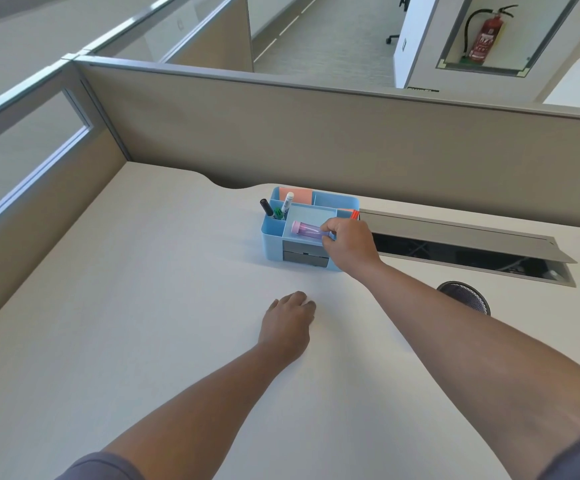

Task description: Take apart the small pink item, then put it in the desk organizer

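A person's right hand [349, 245] reaches over the blue desk organizer [311, 230], its fingers [330, 233] grasping one end of the small pink item [305, 228], which lies tilted across the middle compartment. The left hand [288, 323] rests on the white counter [143, 306], fingers curled under, holding nothing visible.

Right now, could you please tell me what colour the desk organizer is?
The desk organizer is light blue, with a dark grey drawer at the front; the head view shows it.
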The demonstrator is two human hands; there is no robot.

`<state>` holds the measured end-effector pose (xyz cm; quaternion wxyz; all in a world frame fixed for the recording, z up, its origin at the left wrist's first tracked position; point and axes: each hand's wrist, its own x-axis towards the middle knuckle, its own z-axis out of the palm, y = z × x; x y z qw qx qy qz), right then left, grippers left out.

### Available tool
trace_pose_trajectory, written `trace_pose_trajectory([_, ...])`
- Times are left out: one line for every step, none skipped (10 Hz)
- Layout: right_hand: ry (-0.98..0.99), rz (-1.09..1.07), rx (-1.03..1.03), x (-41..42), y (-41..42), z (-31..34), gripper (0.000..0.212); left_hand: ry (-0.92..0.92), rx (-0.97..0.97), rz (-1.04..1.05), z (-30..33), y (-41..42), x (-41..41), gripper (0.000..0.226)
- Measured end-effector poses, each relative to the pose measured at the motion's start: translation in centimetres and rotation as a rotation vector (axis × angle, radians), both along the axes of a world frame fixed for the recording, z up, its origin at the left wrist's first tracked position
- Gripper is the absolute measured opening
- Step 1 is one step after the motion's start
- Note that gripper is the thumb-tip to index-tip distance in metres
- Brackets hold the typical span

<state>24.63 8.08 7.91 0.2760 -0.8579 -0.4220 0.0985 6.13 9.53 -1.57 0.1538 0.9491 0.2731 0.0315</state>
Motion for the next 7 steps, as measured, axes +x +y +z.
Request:
trace_pose_trajectory([0.007,-0.002,0.000,-0.2,0.0,0.3,0.025,-0.010,0.009,0.003,0.0,-0.1,0.0,0.019])
trace_pose_trajectory([0.020,-0.001,-0.004,-0.4,-0.1,0.6,0.033,-0.019,0.004,0.003,0.1,-0.2,0.0,0.019])
trace_pose_trajectory([0.039,-0.008,-0.010,-0.4,-0.2,0.8,0.041,-0.019,-0.001,0.004,0.0,-0.2,-0.1,0.019])
trace_pose_trajectory([0.046,-0.006,-0.006,-0.7,-0.4,0.9,0.044,-0.010,-0.006,0.006,0.0,-0.2,-0.2,0.020])
trace_pose_trajectory([0.043,0.001,0.019,-1.2,-1.1,1.1,0.048,0.007,-0.019,-0.001,0.1,0.0,-0.2,0.019])
trace_pose_trajectory([0.022,-0.005,0.037,-1.5,-1.7,1.3,0.050,0.023,-0.044,-0.010,0.2,0.1,-0.2,0.020])
trace_pose_trajectory([0.006,-0.024,0.067,-2.1,-3.2,1.0,0.055,0.055,-0.115,0.001,1.0,0.5,0.2,0.024])
